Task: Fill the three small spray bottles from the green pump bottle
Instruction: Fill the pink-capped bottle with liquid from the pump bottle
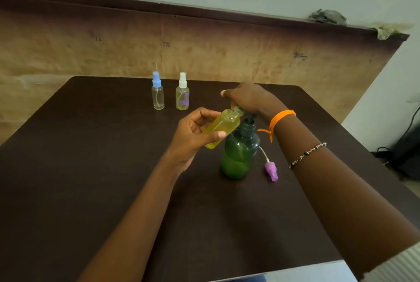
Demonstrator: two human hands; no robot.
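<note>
A: Where is the bottle being filled?

B: The uncapped spray bottle (221, 128) is tilted in the left hand (195, 136), thumb and fingers curled round its body, its open neck held right at the spout of the green pump bottle (239, 152). It looks nearly full of yellowish liquid.

A: And the other hand?

B: The right hand (247, 97) rests on top of the pump head, fingers bent over it, seemingly pressing down. How tight that grip is I cannot tell, since the hand covers the pump head.

A: The pump bottle itself?

B: Upright on the dark bench (91, 168), just in front of the person, well apart from the far edge.

A: How far along are we?

B: I judge roughly two thirds. The white-capped bottle (182, 97) stands capped at the back with yellowish liquid in it, so that one seems done. The blue-capped bottle (157, 94) just beside it looks clear and empty, so it is left to fill.

A: Anything still owed on this one?

B: Its purple spray cap (271, 170) lies on the bench just right of the pump bottle, tube attached. It has to go back on.
</note>
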